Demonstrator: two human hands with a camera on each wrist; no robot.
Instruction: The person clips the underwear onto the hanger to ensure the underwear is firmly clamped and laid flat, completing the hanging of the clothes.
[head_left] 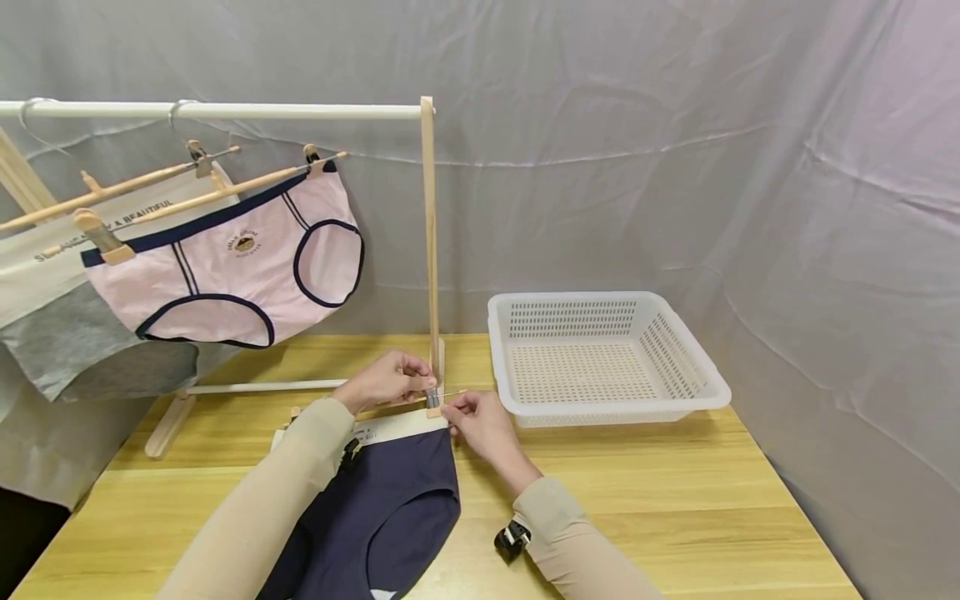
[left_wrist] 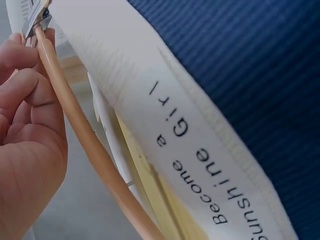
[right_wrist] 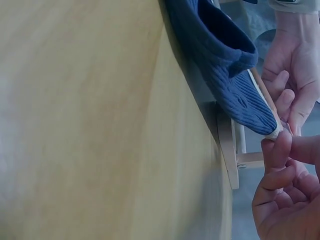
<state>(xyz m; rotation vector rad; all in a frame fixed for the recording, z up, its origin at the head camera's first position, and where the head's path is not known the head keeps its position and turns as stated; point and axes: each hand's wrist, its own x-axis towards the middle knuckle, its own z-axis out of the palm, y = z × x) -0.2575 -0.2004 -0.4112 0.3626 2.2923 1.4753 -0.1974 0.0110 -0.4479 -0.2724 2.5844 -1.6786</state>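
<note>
Navy briefs with a white waistband hang from a wooden clip hanger held low over the table. Printed lettering on the waistband shows in the left wrist view. At the hanger's right end, my left hand pinches the metal clip from above. My right hand pinches the right corner of the waistband, just beside that clip. In the right wrist view the fingertips of both hands nearly meet at this corner. Whether the clip's jaws grip the cloth is hidden.
A rack with a white rail and a wooden post stands at the left. Pink briefs and grey-and-white briefs hang there on clip hangers. A white plastic basket sits on the wooden table at the right.
</note>
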